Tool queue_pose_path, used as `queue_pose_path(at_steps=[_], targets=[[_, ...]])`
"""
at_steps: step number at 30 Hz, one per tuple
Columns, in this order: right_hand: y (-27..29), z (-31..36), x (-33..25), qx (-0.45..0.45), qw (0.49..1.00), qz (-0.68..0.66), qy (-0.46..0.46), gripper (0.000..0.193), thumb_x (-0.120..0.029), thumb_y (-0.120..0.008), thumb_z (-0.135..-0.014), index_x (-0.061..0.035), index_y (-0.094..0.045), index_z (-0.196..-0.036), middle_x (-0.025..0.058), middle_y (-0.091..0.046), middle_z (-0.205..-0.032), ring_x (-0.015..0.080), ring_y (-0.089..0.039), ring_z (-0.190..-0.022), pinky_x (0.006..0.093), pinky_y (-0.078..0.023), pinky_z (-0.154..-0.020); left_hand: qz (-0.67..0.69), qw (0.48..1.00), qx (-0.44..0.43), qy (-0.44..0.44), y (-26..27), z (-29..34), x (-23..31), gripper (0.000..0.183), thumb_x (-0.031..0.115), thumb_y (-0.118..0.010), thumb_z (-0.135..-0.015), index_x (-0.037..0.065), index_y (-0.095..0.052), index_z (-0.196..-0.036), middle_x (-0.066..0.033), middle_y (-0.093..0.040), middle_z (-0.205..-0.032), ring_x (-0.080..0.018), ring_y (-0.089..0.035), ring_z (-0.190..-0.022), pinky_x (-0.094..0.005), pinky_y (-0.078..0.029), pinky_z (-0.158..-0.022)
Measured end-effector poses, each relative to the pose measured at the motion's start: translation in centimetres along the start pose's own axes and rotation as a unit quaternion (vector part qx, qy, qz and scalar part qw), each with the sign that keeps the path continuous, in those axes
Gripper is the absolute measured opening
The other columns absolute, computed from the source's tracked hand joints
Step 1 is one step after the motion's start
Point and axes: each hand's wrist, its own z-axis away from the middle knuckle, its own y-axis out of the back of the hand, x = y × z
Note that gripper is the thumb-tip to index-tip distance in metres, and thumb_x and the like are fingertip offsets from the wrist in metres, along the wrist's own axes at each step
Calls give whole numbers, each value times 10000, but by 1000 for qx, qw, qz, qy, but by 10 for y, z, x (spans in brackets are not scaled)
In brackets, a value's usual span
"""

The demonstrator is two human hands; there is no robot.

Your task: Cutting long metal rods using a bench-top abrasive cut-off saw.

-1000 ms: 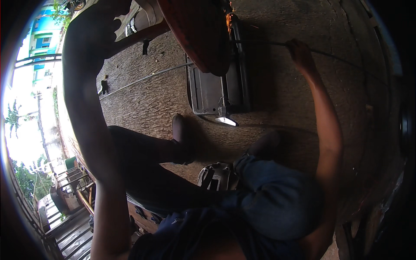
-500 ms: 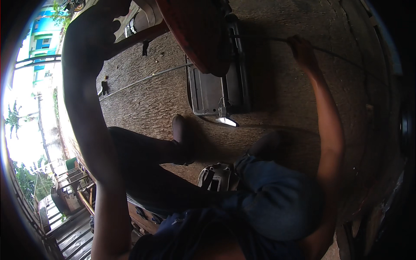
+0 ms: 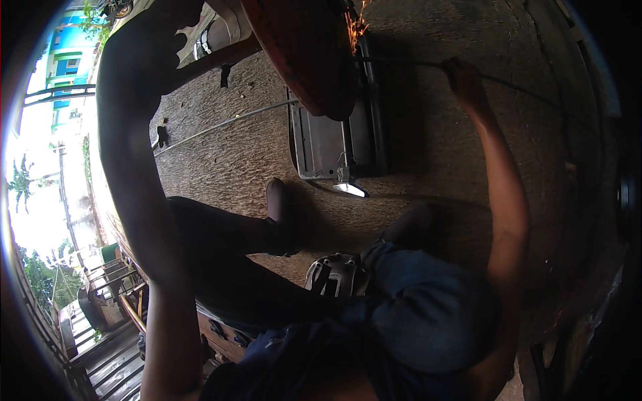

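A cut-off saw with a red blade guard [image 3: 294,53] stands at the top middle, over its dark metal base [image 3: 321,144]. My left hand [image 3: 157,40], dark against the light, is closed round the saw's handle [image 3: 210,63]; its fingers are partly hidden in shadow. Off to the right, my right hand [image 3: 461,77] grips a thin metal rod [image 3: 414,63] that runs in under the guard. A similar thin rod length [image 3: 227,123] comes out on the left of the base. Orange sparks [image 3: 356,30] fly up beside the guard. The blade itself is hidden.
A metal crank clamp with a shiny plate [image 3: 350,189] sits at the base's near edge. My shoes [image 3: 275,197] rest on rough concrete. Between my legs lies a grey metal part [image 3: 342,271]. A slatted metal surface [image 3: 117,364] and bright daylight are at left.
Orange sparks now spray beside the blade guard, where none showed before. The guard has dipped very slightly. My right hand has shifted a little left, still on the rod.
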Motion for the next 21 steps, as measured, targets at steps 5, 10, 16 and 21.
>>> queue_pose_path(at_steps=[5, 10, 16, 21], targets=[[-7, -1, 4, 4, 1000, 3, 12, 208, -96, -434, -909, -10, -595, -1010, 161, -575, -932, 331, -572, -910, 431, -447, -786, -12, 1000, -2, -1, 3, 0, 2, 197, 95, -541, -877, 38, -633, -1041, -45, -661, -817, -64, -584, -639, -207, -459, -545], [-6, 3, 7, -5, 1000, 7, -7, 202, -99, -436, -910, -6, -594, -995, 164, -572, -937, 338, -569, -904, 436, -444, -785, -17, 1000, -9, -2, -3, 0, 0, 195, 97, -542, -877, 38, -634, -1038, -46, -662, -814, -65, -583, -636, -208, -461, -545], [-10, 0, 4, 17, 1000, 11, 6, 205, -111, -439, -909, -7, -595, -991, 167, -573, -940, 341, -569, -903, 437, -444, -788, -37, 999, -9, -2, 5, 0, 5, 192, 99, -543, -877, 38, -634, -1035, -47, -662, -811, -67, -583, -632, -210, -463, -544], [-12, 0, 7, 4, 1000, 0, 1, 206, -115, -442, -907, -4, -592, -995, 168, -574, -942, 340, -569, -907, 435, -444, -791, -46, 999, -13, -2, 3, 0, 4, 190, 100, -544, -877, 37, -635, -1032, -48, -663, -809, -68, -583, -629, -212, -465, -543]])
